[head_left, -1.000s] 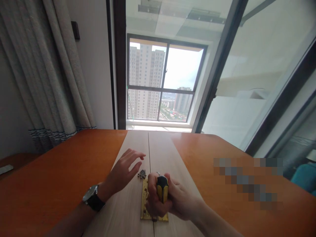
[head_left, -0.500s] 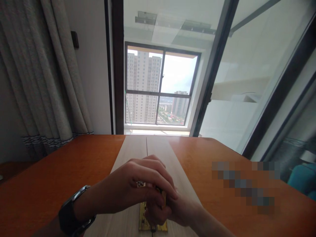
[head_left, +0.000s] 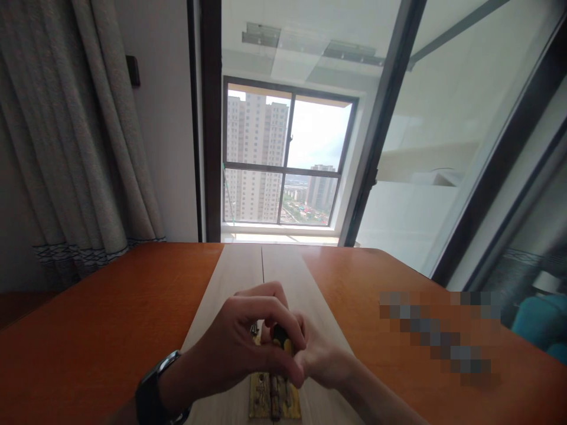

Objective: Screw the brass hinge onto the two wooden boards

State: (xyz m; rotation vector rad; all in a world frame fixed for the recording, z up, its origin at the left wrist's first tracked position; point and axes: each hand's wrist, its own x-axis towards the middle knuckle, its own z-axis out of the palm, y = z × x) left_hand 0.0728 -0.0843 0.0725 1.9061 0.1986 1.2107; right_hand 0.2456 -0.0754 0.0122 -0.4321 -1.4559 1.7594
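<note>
My left hand (head_left: 254,333), with a dark watch at the wrist, curls over a screwdriver (head_left: 280,335) with a black and yellow handle. Its thumb and index finger close round the handle. My right hand (head_left: 321,354) reaches in from the right and is closed round the same tool; its fingers are partly hidden behind the left hand. Below the hands lies a brass-coloured hinge (head_left: 260,401), set across the seam of two pale planks (head_left: 287,262). Several small screws (head_left: 254,329) show at the hinge's far end. The screwdriver's tip is not clearly visible.
The planks run lengthwise over an orange-brown wooden table (head_left: 110,307). A blurred, pixelated patch (head_left: 438,336) covers part of its right side. Beyond the far edge are a glass door frame (head_left: 376,141) and a window; a grey curtain (head_left: 88,130) hangs at left.
Both hands have shifted and turned on the screwdriver; the left wrist has moved right. More of the handle and hinge now shows.
</note>
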